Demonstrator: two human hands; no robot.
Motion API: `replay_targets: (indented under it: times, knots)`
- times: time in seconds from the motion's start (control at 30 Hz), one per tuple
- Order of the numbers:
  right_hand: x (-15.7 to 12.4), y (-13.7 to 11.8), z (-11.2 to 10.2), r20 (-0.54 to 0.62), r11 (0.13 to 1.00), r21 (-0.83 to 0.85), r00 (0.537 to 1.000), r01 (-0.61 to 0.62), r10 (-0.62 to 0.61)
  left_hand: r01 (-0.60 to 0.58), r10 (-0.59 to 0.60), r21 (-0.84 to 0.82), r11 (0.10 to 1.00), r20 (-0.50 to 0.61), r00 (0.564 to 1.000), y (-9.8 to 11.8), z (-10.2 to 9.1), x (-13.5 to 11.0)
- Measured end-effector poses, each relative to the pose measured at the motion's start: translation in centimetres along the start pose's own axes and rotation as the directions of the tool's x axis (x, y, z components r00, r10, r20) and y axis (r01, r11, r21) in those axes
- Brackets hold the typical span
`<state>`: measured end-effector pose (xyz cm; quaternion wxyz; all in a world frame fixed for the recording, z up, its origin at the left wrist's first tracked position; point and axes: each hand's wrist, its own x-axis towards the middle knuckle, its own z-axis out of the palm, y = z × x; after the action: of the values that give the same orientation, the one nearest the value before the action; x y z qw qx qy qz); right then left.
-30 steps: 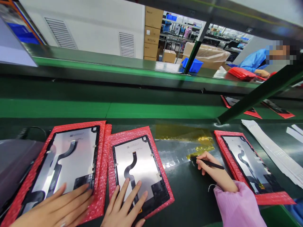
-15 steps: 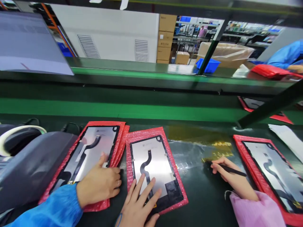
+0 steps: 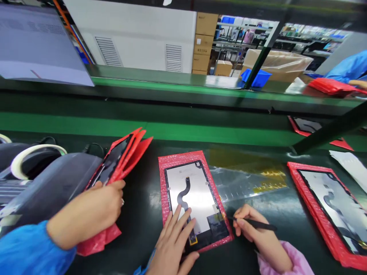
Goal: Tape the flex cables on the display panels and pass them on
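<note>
The left hand lies palm down with its fingers spread, resting over the near part of a flat rectangular display panel with a silver back and black border; it grips nothing. The panel lies face-flat on a red bubble-wrap pouch, in the middle of the dark green table. A dark, S-curved ribbon cable runs down the panel's back toward the fingers.

The right hand, in a pink sleeve, is to the right — its thumb and fingers pinched around a slim black pen-like tool. The tool's tip is at the pouch's right edge; whether it touches is too small to tell.

Just beyond the right hand, a clear plastic sheet with amber film strips lies flat on the table. Farther right, another silver-backed panel rests on stacked red pouches, with white paper strips beyond.

On the left, a co-worker's hand in a blue sleeve grips a tilted, fanned stack of red pouches with a panel on it — near a cream-coloured ring-shaped roll and a dark grey rounded case.
</note>
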<state>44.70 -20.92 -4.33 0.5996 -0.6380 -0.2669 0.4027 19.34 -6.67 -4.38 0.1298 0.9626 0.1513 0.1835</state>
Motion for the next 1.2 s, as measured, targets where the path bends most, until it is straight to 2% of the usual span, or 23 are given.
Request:
replay_targets:
  times: [0.07,0.13,0.3,0.57,0.87,1.2]
  knots:
    - [-1.1,0.6,2.1,0.085,0.999,0.015,0.996,-0.032,0.03,0.051,-0.051,-0.077,0.996,-0.002,0.999,0.0,-0.6,-0.4]
    - [-2.1,1.1,3.6,0.138,0.998,0.0,0.989,-0.058,0.058,0.045,-0.044,-0.123,0.991,0.011,0.999,0.0,-1.1,-0.8]
    - [-4.0,1.9,5.6,0.123,0.986,-0.028,0.979,-0.161,0.164,-0.026,0.037,-0.149,0.989,0.072,0.997,0.1,-1.3,-1.3]
    - [-4.7,2.0,6.6,0.139,0.982,-0.072,0.973,-0.174,0.183,-0.024,0.025,-0.128,0.991,0.008,1.0,0.4,-1.2,-0.9]
    - [-5.1,1.4,8.1,0.007,0.99,-0.095,0.994,-0.105,0.106,-0.024,0.025,-0.116,0.993,0.007,1.0,0.5,-1.1,-0.6]
    - [-5.2,1.1,8.3,-0.005,0.993,-0.111,0.999,-0.051,0.051,-0.029,0.03,-0.115,0.993,0.004,1.0,0.4,-1.0,-0.7]
